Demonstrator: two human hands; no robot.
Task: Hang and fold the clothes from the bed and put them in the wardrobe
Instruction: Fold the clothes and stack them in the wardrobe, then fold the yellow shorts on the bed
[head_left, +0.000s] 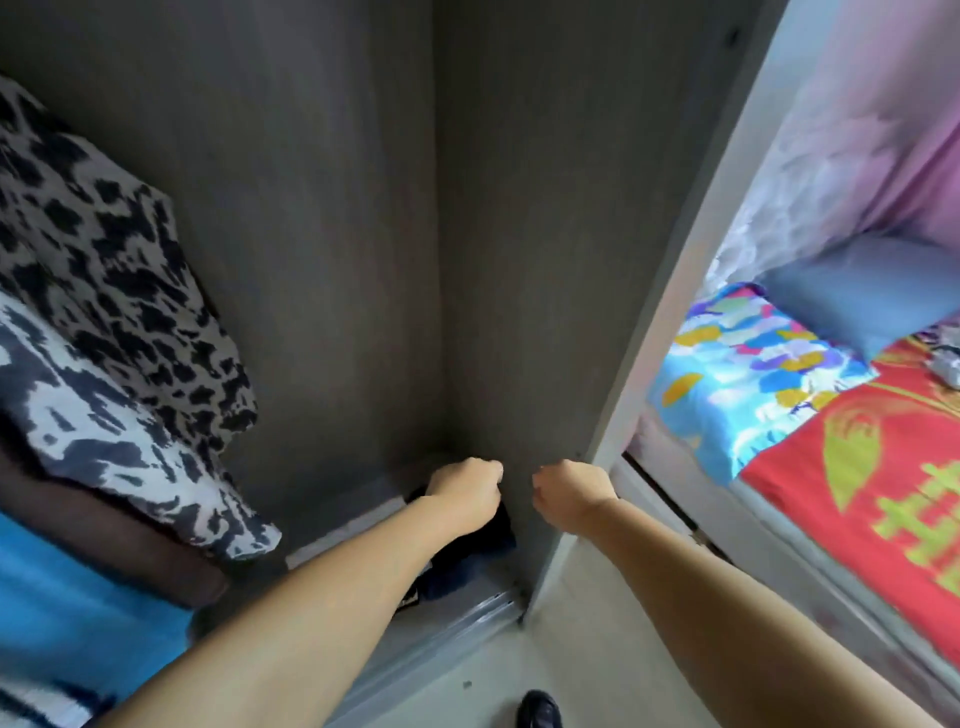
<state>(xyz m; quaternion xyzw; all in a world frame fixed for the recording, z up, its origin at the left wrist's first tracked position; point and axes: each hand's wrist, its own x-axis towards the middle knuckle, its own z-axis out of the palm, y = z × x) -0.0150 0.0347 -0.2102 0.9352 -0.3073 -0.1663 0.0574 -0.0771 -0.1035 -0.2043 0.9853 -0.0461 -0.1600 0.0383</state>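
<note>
— In the back right corner of the wardrobe (332, 260) floor, what lies there?
— Dark folded clothes (467, 561), under the left hand (467, 491), fingers curled; whether it grips them, I cannot tell.
— And the right hand (569, 491)?
— Curled, holding nothing, just beside the side wall. Spotted garments (119, 291) hang left.

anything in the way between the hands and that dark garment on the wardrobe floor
Nothing visible does. The left hand is already down over the dark garment in the wardrobe's bottom right corner. The right hand is beside it with only open space between. The hanging patterned clothes are off to the left, clear of both.
</note>
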